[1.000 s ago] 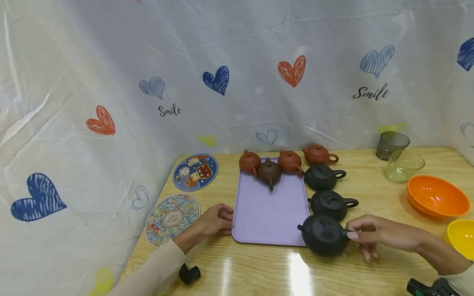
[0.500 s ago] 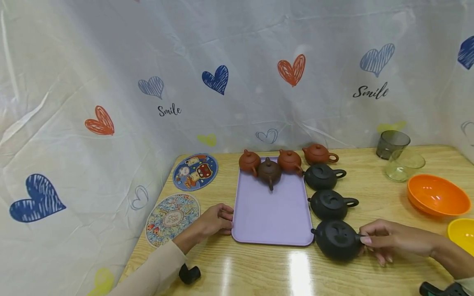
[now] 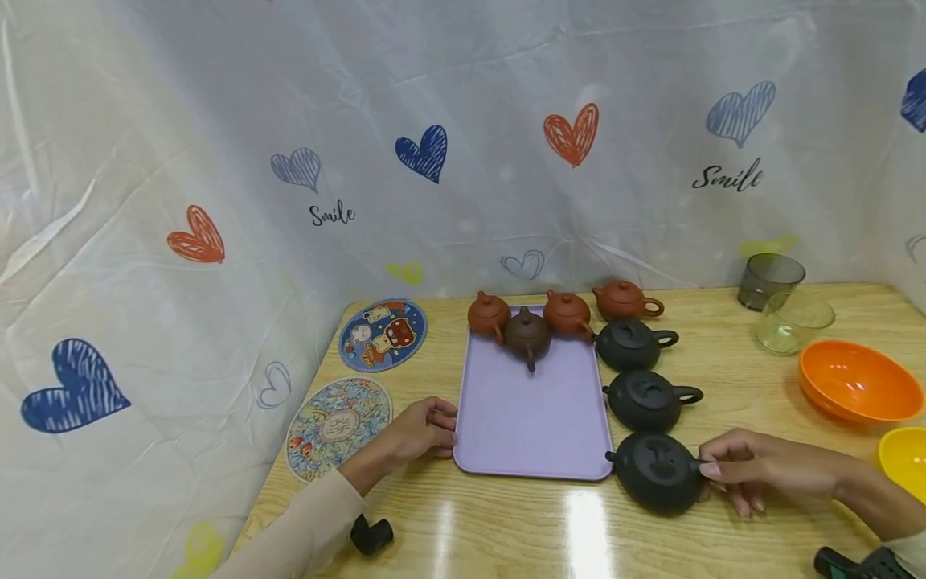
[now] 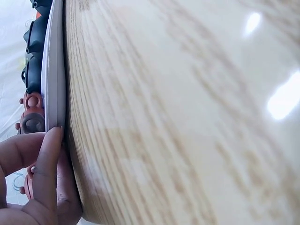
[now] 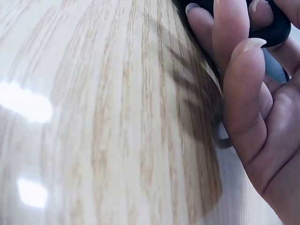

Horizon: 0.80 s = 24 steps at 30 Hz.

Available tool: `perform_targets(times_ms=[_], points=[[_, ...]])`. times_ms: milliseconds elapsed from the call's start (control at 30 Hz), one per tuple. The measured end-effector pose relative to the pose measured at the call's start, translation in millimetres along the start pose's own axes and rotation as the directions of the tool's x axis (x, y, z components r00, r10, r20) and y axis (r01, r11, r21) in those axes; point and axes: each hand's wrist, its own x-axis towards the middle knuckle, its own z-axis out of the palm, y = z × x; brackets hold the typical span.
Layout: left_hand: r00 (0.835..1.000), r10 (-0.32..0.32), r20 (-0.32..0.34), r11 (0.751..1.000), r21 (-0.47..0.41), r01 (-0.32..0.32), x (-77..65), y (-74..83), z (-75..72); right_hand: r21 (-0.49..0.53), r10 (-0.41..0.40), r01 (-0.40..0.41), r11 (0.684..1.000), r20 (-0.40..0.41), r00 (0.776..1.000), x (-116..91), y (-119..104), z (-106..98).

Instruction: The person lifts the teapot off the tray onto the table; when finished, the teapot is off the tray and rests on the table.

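Note:
My right hand [image 3: 770, 469] pinches the loop handle of a black teapot [image 3: 660, 473], the nearest of a column along the tray's right side. Its spout points left, right at the near right corner of the lilac tray [image 3: 534, 418]. In the right wrist view the fingers curl at the dark handle [image 5: 274, 35]. At the tray's left edge, my left hand [image 3: 415, 434] holds the rim with curled fingers; the left wrist view has the thumb [image 4: 49, 159] against the tray's side wall. Behind the gripped pot stand a second black teapot [image 3: 646, 402] and a third black teapot [image 3: 628, 346].
Two red teapots and a brown teapot [image 3: 527, 335] cluster at the tray's far end; another red teapot [image 3: 624, 299] stands beyond the black ones. Two round mats lie left, including a blue mat [image 3: 383, 335]. Cups, an orange bowl [image 3: 857, 382] and a yellow bowl [image 3: 907, 458] stand right.
My right hand has drawn the nearest black teapot rightward and slightly nearer, off the tray's corner, then kept it almost still. The left hand has stayed at the tray's edge.

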Motion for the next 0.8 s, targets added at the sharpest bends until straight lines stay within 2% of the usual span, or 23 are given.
perform_targets(times_ms=[267,567,800], points=[[1.0,0.009,0.004,1.0,-0.001,-0.009,1.2,-0.7,-1.2,-0.003,0.041,-0.041,0.999,-0.036,0.998,0.2,-2.1,-0.5],[1.0,0.009,0.014,1.0,-0.001,-0.009,0.7,-1.2,-1.4,-0.017,0.073,-0.076,0.997,-0.123,0.99,-2.0,0.7,2.5],[1.0,0.009,0.007,1.0,0.012,-0.009,-0.3,-1.2,-1.3,-0.088,0.068,-0.082,0.993,-0.15,0.986,-3.1,-2.6,4.8]])
